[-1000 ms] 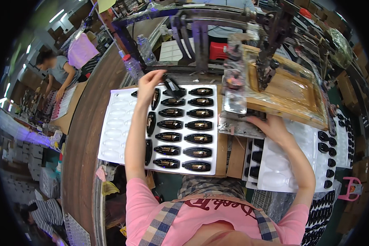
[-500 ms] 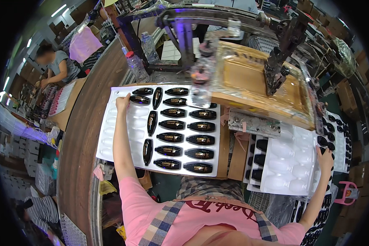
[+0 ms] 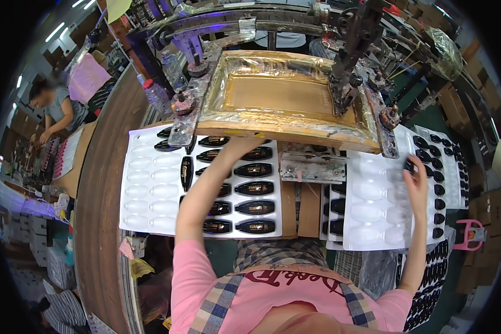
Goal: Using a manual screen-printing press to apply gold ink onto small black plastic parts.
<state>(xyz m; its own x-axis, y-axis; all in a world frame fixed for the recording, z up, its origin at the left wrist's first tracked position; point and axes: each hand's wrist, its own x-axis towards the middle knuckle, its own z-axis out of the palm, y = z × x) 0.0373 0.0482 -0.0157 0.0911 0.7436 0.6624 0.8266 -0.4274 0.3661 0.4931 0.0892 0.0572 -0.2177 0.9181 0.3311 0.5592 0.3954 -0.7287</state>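
Observation:
My left arm reaches across a white tray (image 3: 150, 222) of glossy black bottles (image 3: 255, 207) with gold print. My left hand (image 3: 250, 143) goes in behind the lower edge of a wooden screen-printing frame (image 3: 295, 133); its fingers are hidden there. My right hand (image 3: 418, 181) is closed, fingertips around a small black bottle (image 3: 409, 165), beside a stack of white moulded trays (image 3: 373, 222). Below the frame sits a stained metal fixture (image 3: 312, 170). In the left tray, the left-hand hollows hold no bottles, while the others lie in rows.
More black pieces lie in rows on a sheet (image 3: 438, 189) to the right. A pink stool (image 3: 471, 235) stands farther right. A capped bottle (image 3: 156, 94) stands behind the left tray on the wooden bench (image 3: 103, 222). A co-worker (image 3: 61, 108) works at far left.
The printing frame has shifted left, now over the fixture. My left hand has moved right from the tray's far left corner to behind the frame. My right hand has moved slightly left and away from me.

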